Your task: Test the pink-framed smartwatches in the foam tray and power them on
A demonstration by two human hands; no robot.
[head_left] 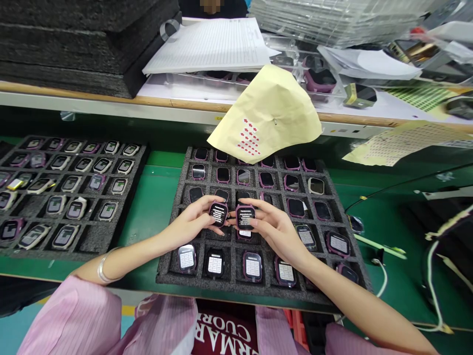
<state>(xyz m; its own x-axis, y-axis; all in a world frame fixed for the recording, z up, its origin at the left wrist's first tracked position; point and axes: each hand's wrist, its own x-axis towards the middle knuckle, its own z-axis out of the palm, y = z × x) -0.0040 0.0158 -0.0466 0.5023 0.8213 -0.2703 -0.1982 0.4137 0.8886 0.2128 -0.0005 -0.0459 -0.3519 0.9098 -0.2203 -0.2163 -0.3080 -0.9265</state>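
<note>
My left hand (202, 215) is closed around a smartwatch case (218, 214) whose dark screen shows white lines of text. Close beside it, a purple smartwatch case (245, 216) with a similar text screen is pinched in my right hand (271, 224). Both watches are held above a black foam tray (236, 290) divided into square compartments. Many strapless watches lie in it, mostly purple-framed. Those toward the back have dark screens; several near the front, such as a watch (252, 266), are lit with a white grid. My hands hide some middle compartments.
To the left lies another foam tray (127, 197) of watches. A shelf (177, 102) crosses behind, bearing black foam blocks (66, 44), papers (210, 47) and clear plastic trays (332, 19). A yellow sheet (273, 113) hangs over the tray's back. Cables (430, 271) lie at right.
</note>
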